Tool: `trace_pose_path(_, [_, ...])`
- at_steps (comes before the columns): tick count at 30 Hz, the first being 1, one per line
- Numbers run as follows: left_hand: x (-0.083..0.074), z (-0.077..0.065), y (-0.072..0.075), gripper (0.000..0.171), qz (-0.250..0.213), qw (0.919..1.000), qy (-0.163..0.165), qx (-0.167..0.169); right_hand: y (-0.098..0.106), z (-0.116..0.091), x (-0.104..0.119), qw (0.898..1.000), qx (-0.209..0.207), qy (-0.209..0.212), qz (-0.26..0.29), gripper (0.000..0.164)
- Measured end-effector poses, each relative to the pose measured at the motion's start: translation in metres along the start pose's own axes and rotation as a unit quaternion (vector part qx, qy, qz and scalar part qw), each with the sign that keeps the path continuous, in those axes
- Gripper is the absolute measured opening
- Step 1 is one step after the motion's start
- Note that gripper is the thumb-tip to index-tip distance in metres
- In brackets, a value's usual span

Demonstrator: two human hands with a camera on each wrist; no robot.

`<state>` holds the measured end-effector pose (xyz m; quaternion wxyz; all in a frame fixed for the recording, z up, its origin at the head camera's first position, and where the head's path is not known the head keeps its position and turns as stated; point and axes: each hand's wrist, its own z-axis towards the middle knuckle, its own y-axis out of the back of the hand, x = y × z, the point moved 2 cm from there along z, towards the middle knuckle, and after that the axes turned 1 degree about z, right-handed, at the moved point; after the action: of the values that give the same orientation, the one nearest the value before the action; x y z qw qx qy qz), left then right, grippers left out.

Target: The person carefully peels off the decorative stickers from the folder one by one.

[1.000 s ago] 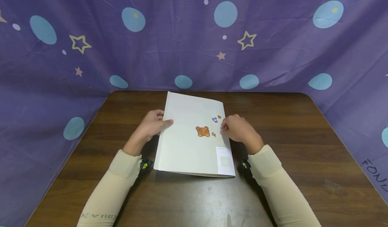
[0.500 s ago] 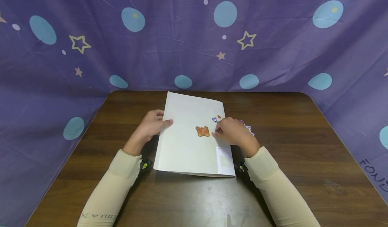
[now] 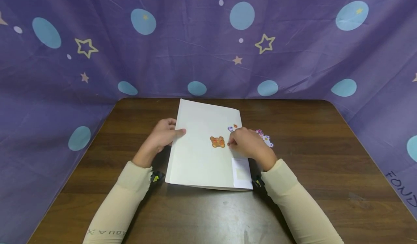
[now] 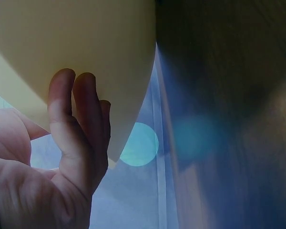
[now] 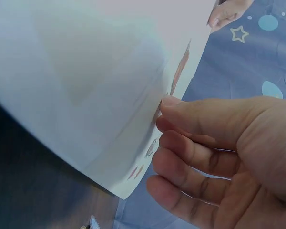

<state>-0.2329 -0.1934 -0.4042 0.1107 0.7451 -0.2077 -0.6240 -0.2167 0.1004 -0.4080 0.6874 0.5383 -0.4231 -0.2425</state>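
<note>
A white folder (image 3: pixel 195 160) leans tilted over the table. My left hand (image 3: pixel 161 132) grips its left edge, thumb on the front; in the left wrist view the fingers (image 4: pixel 61 100) press the back. A brown bear sticker (image 3: pixel 217 142) lies on the cover, with small purple (image 3: pixel 230 129) and orange (image 3: pixel 235 125) stickers up and to its right. Just right of the bear, my right hand (image 3: pixel 249 142) pinches at a small reddish sticker (image 3: pixel 228 144) with thumb and index finger, mostly covering it. In the right wrist view the other fingers (image 5: pixel 169 162) curl beside the cover.
Beyond the right hand, colourful cut-out stickers (image 3: pixel 267 139) lie on the brown wooden table (image 3: pixel 319 157), partly hidden by that hand. A white label (image 3: pixel 241 173) is at the folder's lower right corner. A purple patterned cloth (image 3: pixel 202 55) hangs behind the table.
My right hand has moved left and down from the folder's right edge to the small reddish sticker, uncovering the stickers on the table. The left hand and folder have stayed put.
</note>
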Motion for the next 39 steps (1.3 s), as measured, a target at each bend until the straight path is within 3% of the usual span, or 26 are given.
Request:
trace_pose_path(7, [0.0,0.001,0.0,0.048,0.001,1.0,0.0,0.002,-0.004,0.002,0.001,1.0,-0.002,0.006,-0.024,0.012])
trace_pose_path(15, [0.0,0.0,0.001,0.049,0.0,1.0,-0.004,0.004,-0.007,0.003,0.005,0.999,-0.011,0.018,-0.036,0.025])
trace_pose_path(22, [-0.001,-0.001,0.001,0.048,-0.005,0.9999,-0.007,0.005,-0.009,0.003,0.005,0.998,-0.019,0.025,-0.057,0.022])
trace_pose_path(32, [0.0,0.0,0.002,0.048,-0.019,0.9998,-0.004,0.011,-0.007,0.002,0.004,0.999,-0.014,0.028,-0.017,0.015])
trace_pose_path(39, [-0.001,0.0,0.002,0.046,-0.02,0.9997,-0.005,0.012,-0.007,0.003,0.007,0.999,-0.015,0.016,-0.036,0.012])
